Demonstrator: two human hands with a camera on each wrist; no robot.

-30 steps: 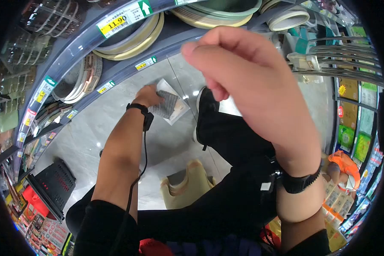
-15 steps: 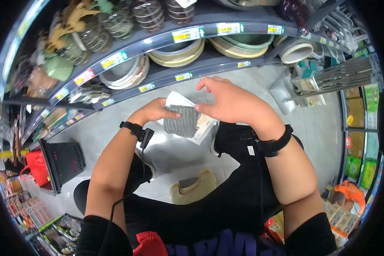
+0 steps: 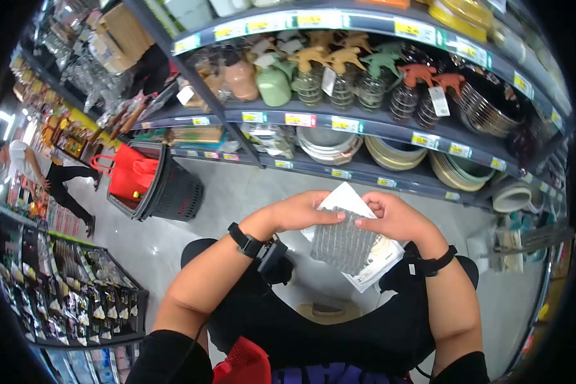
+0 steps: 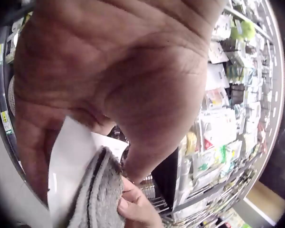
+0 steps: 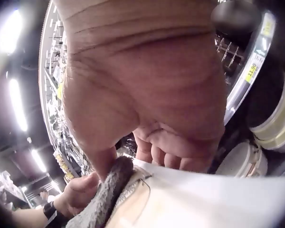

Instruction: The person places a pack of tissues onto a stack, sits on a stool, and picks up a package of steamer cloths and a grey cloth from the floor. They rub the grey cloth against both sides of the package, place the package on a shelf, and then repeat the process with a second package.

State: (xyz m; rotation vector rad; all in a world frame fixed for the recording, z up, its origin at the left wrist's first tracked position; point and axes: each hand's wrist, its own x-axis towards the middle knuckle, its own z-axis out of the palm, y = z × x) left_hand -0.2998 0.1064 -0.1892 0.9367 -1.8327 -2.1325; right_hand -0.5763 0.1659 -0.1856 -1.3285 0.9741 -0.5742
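Note:
A folded grey striped cloth [image 3: 342,243] lies against a white card [image 3: 384,259] in front of the person's knees in the head view. The left hand [image 3: 304,211] pinches its upper left edge, thumb on the cloth. From the other side the right hand [image 3: 400,221] grips the top edge, its thumb over the cloth and its fingers curled behind the card. In the left wrist view the cloth [image 4: 102,194] shows thick, fuzzy layers beside the bare white card [image 4: 66,166]. The right wrist view has the printed card [image 5: 204,194] reaching out under the right fingers.
Ahead stand shelves with price tags [image 3: 301,120], spray bottles [image 3: 310,83] and stacked basins [image 3: 390,153]. A black shopping basket [image 3: 179,192] holding a red bag [image 3: 131,169] is on the floor at left. Another person [image 3: 51,176] is farther left. A beige stool [image 3: 329,313] sits below the knees.
The left hand has raised the cloth and card from near the floor. The right hand, earlier holding nothing, has come down and taken their other side. The head view has swung left.

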